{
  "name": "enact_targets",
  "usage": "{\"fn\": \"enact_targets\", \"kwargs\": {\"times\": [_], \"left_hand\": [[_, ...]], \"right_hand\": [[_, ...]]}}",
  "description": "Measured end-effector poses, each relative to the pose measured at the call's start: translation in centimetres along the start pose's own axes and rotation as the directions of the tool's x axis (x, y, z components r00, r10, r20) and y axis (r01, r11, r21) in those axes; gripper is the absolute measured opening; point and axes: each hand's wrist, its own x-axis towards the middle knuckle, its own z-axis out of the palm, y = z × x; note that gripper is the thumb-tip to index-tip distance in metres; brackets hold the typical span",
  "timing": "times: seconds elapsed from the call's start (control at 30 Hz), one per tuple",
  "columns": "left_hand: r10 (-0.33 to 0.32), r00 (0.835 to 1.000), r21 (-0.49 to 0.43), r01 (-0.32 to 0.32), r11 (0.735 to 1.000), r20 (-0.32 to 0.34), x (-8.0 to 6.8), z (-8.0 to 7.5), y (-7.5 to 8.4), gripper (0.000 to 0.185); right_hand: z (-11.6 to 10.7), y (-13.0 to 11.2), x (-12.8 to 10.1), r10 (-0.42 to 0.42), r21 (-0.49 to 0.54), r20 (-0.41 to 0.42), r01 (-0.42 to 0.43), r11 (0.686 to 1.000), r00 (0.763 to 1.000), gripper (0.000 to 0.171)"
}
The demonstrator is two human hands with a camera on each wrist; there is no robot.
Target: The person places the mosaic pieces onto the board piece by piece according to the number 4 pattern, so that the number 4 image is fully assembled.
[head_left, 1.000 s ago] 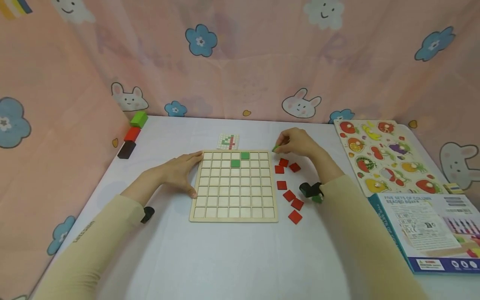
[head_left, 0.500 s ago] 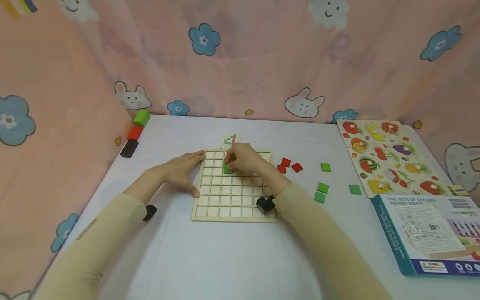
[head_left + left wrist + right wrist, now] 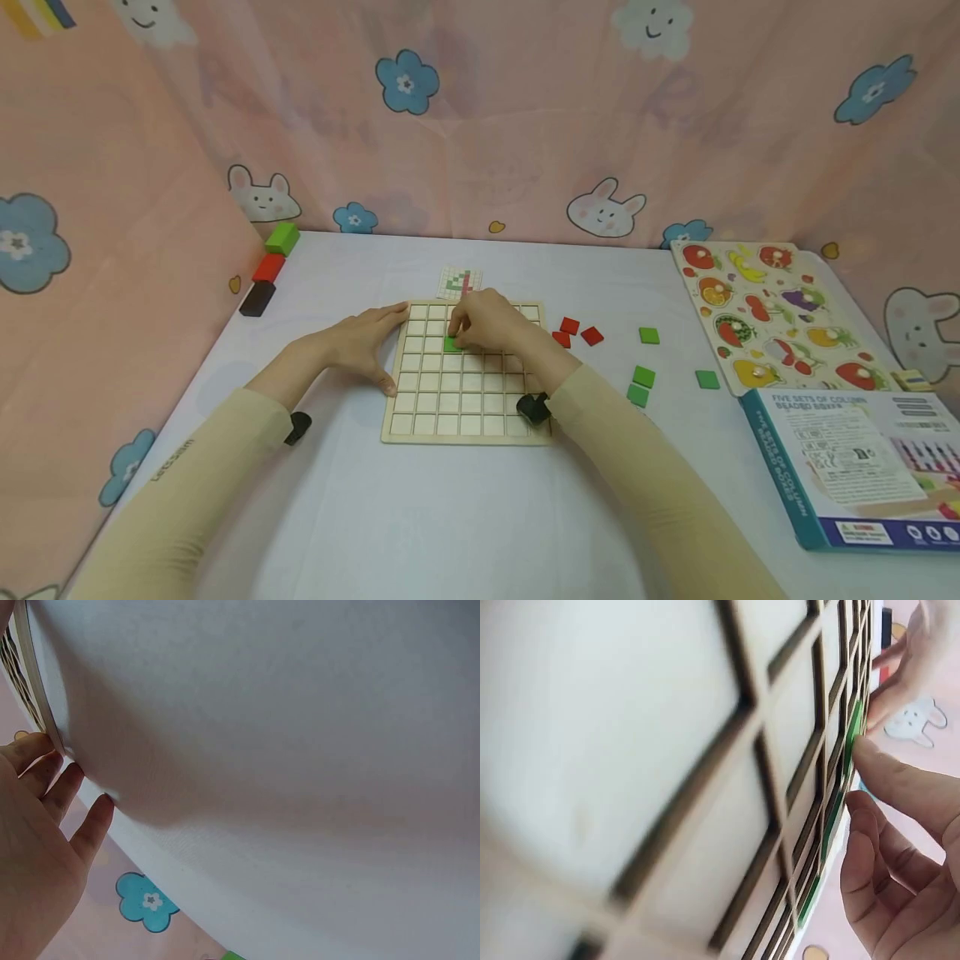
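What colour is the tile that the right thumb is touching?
Green; the tile shows best in the right wrist view.

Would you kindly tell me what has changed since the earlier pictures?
The right hand carried a green tile leftward from beside the wooden grid board onto the board itself, and still holds it there. The left hand stayed at the board's left edge; the pattern card did not move.

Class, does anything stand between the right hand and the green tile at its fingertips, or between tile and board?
Nothing visible does. The right hand touches the green tile, no other piece shows under it, and the left hand rests against the board, clear of the tile.
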Motion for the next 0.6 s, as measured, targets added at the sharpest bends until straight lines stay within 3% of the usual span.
{"fn": "enact_targets", "kwargs": {"times": [0.17, 0.33, 0.47, 0.6], "left_hand": [[-0.004, 1.0, 0.012, 0.004, 1.0, 0.01, 0.2, 0.0, 0.2, 0.131], [-0.003, 1.0, 0.016, 0.002, 1.0, 0.009, 0.2, 0.0, 0.1, 0.131], [-0.002, 1.0, 0.015, 0.002, 1.0, 0.004, 0.1, 0.0, 0.2, 0.131], [0.0, 1.0, 0.011, 0.0, 1.0, -0.003, 0.0, 0.0, 0.3, 0.131]], "right_hand": [[-2.8, 2.8, -1.6, 0.041, 0.018, -0.002, -0.041, 0.999, 0.999, 0.014], [-7.4, 7.6, -4.5, 0.172, 0.039, 0.022, -0.173, 0.984, 0.985, 0.017], [-10.3, 11.9, -7.4, 0.296, 0.105, 0.097, -0.306, 0.946, 0.95, 0.023], [-12.1, 15.1, -10.1, 0.39, 0.144, 0.211, -0.423, 0.894, 0.896, 0.029]]}}
